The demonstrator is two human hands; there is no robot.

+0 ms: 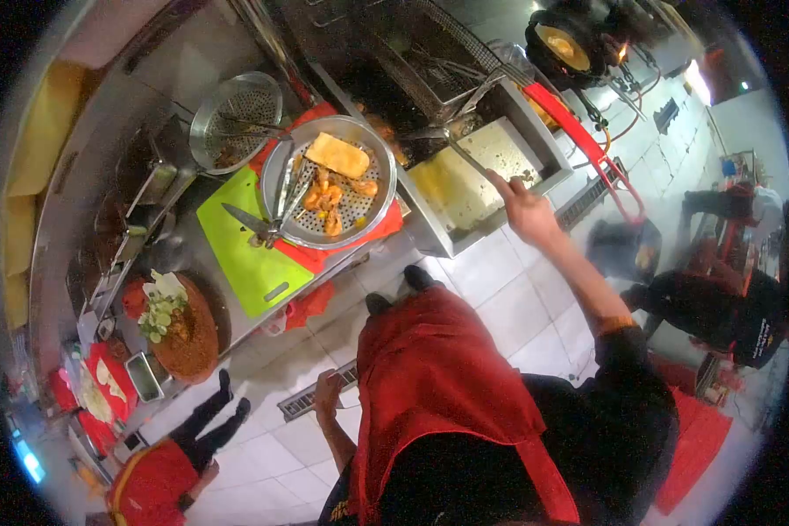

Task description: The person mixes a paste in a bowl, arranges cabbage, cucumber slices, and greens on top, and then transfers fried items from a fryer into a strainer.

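My right hand [526,210] is closed around the handle of a metal utensil [469,156], whose far end reaches over the dark fryer. My left hand [328,392] hangs low beside the red apron, its fingers curled; whether anything is in them cannot be made out. Ahead, a round perforated metal pan [359,206] on a red cloth holds a toasted bread slice [337,155], orange-brown fried pieces [326,200] and metal tongs [294,188]. A knife [247,221] lies by the pan on a green cutting board [254,254].
A second strainer [233,123] stands behind the board. A fryer basket [443,48] and steel tray [473,175] adjoin the fryer. Flame burns beside a wok [563,46]. People stand at the lower left [153,482] and right [719,307]. Round wooden board [197,342] at left.
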